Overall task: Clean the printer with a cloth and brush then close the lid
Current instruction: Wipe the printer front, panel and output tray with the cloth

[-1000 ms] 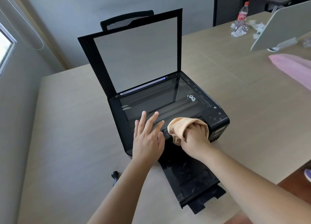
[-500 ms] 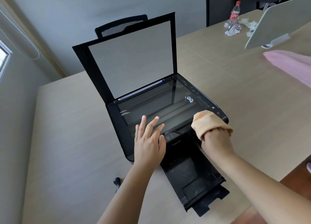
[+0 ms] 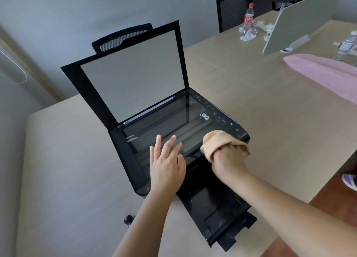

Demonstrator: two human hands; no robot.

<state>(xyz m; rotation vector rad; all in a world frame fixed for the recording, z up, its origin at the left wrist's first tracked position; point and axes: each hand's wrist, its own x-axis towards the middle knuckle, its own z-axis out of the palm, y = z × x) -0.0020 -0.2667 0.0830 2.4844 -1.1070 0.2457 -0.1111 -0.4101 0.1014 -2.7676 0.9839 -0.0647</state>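
A black printer stands on the beige table. Its lid is raised, baring the scanner glass. My left hand lies flat on the printer's front edge, fingers spread over the glass. An orange cloth is bunched in my right hand and pressed on the printer's front right corner. The output tray sticks out toward me below my arms. No brush is in view.
A pink cloth lies at the right. A tilted grey screen, a cola bottle, crumpled paper and a clear bottle stand at the back right. Black chairs are behind the table. A small black knob shows at the near edge.
My right hand swept the cloth from the printer's front middle to its front right corner, then back a little to the left. My left hand has stayed flat on the printer's front.
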